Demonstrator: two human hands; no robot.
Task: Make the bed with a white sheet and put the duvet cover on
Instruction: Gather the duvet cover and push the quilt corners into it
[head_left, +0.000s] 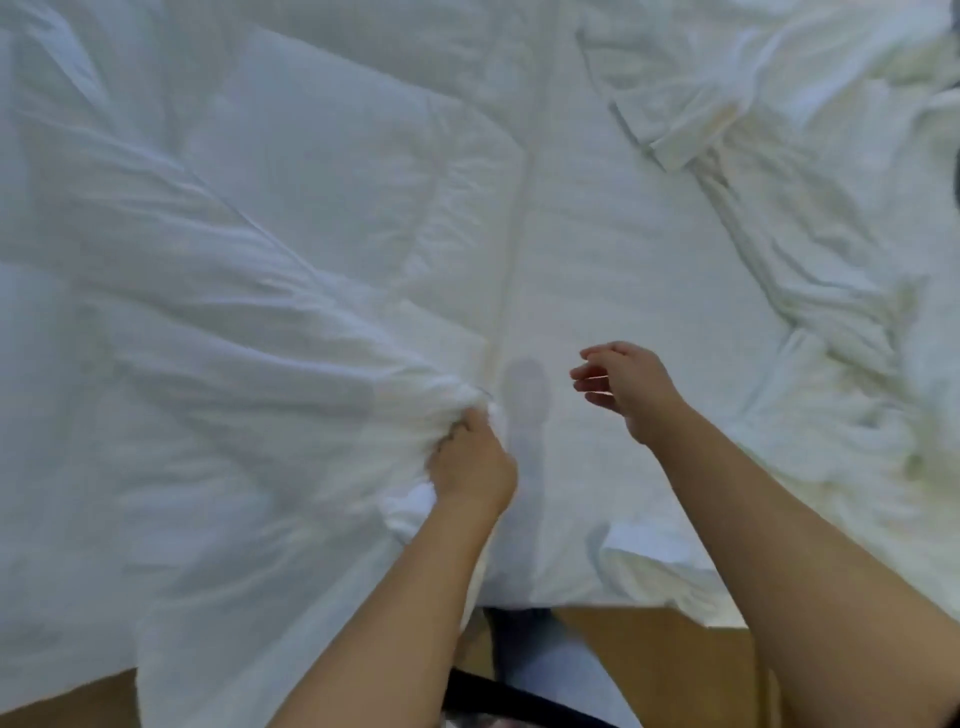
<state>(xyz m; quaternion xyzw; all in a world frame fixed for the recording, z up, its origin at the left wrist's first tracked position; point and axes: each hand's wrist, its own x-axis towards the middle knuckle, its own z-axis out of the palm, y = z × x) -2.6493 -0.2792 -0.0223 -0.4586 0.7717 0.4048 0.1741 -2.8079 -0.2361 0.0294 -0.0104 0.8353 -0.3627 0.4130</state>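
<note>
A person's left hand (475, 462) is clenching a bunched fold of white bedding (234, 322), which is fanning out left of the fist and draping over the near edge. The right hand (621, 387) is hovering released, fingers loosely curled, above the flat white sheet (597, 234). Blur is obscuring which of the 2 layers is the duvet cover.

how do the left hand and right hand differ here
The left hand grips a bunched fold of wrinkled white fabric; the right hand holds nothing, fingers loosely curled. The left hand sits nearer the person; the right hand reaches farther forward. Both are bare, with uncovered forearms.
</note>
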